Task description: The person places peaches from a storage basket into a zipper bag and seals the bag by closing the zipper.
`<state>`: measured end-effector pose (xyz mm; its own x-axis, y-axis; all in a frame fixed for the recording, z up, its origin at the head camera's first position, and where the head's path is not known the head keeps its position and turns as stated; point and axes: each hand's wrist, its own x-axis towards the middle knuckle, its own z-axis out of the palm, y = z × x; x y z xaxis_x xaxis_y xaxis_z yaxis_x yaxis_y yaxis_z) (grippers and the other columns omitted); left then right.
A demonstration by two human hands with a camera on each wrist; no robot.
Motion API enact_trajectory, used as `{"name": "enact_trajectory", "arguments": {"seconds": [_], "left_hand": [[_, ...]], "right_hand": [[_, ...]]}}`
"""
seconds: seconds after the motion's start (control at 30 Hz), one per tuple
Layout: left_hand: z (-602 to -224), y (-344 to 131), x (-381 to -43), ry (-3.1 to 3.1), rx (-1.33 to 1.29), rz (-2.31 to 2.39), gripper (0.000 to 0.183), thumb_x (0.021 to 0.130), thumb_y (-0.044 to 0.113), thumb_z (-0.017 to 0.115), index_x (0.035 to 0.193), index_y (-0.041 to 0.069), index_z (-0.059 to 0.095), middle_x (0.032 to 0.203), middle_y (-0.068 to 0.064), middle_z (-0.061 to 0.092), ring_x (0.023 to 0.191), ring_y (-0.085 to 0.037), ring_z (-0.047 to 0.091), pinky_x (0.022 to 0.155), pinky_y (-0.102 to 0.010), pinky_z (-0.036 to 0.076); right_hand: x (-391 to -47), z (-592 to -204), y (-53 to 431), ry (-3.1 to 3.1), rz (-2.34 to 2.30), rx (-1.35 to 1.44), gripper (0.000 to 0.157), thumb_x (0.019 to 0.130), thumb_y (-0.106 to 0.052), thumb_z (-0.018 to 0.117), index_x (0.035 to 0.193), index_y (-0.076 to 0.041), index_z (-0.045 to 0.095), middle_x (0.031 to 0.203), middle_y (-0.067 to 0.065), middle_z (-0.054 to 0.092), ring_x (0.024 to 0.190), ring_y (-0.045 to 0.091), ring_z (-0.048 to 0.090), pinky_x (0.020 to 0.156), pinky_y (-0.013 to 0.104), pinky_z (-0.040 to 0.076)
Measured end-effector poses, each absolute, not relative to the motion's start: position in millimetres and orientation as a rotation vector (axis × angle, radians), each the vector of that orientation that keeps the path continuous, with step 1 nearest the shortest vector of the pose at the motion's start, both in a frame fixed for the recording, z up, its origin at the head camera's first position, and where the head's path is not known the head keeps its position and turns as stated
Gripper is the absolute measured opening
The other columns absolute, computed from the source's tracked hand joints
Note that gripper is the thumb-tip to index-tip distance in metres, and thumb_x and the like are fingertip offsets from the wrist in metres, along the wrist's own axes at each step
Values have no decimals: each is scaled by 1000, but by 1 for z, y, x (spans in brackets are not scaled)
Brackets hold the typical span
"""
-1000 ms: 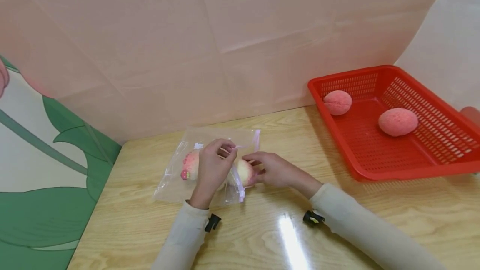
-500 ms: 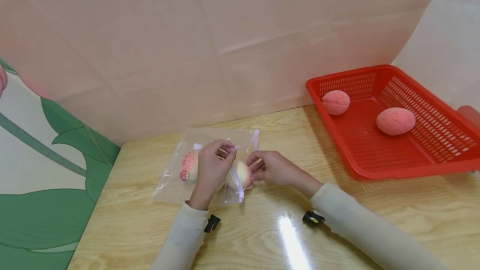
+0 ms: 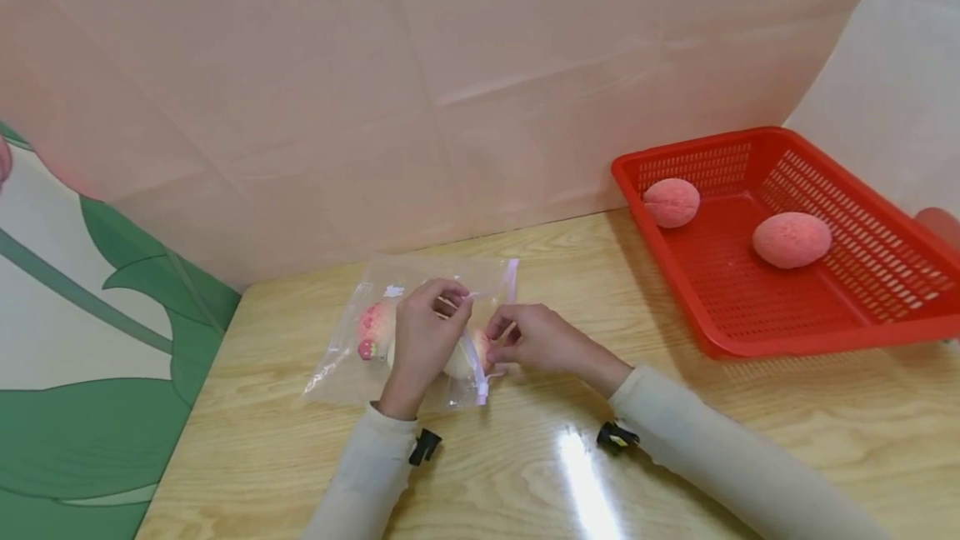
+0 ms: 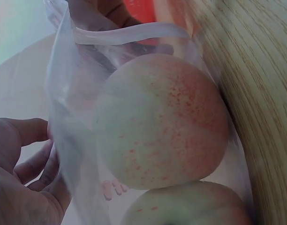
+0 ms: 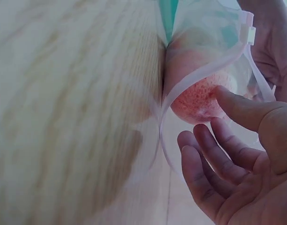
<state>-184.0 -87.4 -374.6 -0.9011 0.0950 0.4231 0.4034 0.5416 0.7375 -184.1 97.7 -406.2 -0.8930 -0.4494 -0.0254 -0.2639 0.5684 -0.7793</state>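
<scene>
A clear zip bag (image 3: 337, 373) with a lilac zip edge lies on the table, its mouth toward the right. My left hand (image 3: 427, 332) pinches the upper layer of the bag near the mouth, lifting it. Just inside the mouth is a pale peach with a red blush (image 5: 200, 93). My right hand (image 3: 540, 338) is at the mouth; in the right wrist view its thumb touches this peach, while the other fingers are loosely bent beside it. Further inside, another peach (image 3: 378, 322) shows at the bag's left. The left hand partly hides the contents.
A red plastic basket (image 3: 697, 319) stands to the right, holding two pink oval fruits (image 3: 792, 240). A pinkish sheet (image 3: 315, 107) rises behind the wooden table (image 3: 247, 440). Green leaf artwork (image 3: 82, 432) borders the table at the left.
The peach at the mouth has slid left, deeper into the bag, with my right fingers following it. The peach further in has shifted slightly left. My left hand has stayed in place.
</scene>
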Motion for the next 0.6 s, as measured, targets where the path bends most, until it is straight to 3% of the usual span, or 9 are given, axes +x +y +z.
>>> {"name": "enact_trajectory", "arguments": {"seconds": [0.3, 0.6], "left_hand": [[-374, -87, -184, -2440, -423, -1294, 6, 85, 7, 76, 88, 7, 71, 81, -7, 71, 67, -19, 68, 63, -27, 59], [-376, -88, -185, -2434, -417, -1308, 6, 84, 7, 76, 87, 6, 71, 80, -7, 71, 66, -19, 68, 64, -27, 59]], "right_hand": [[-182, -405, 105, 2609, -1169, -678, 10, 88, -21, 76, 98, -16, 75, 91, -5, 75, 79, 9, 67, 68, 24, 53], [-176, -403, 117, 2613, -1088, -713, 23, 92, -15, 70, 114, -15, 74, 111, 1, 75, 92, 15, 71, 77, 27, 56]]}}
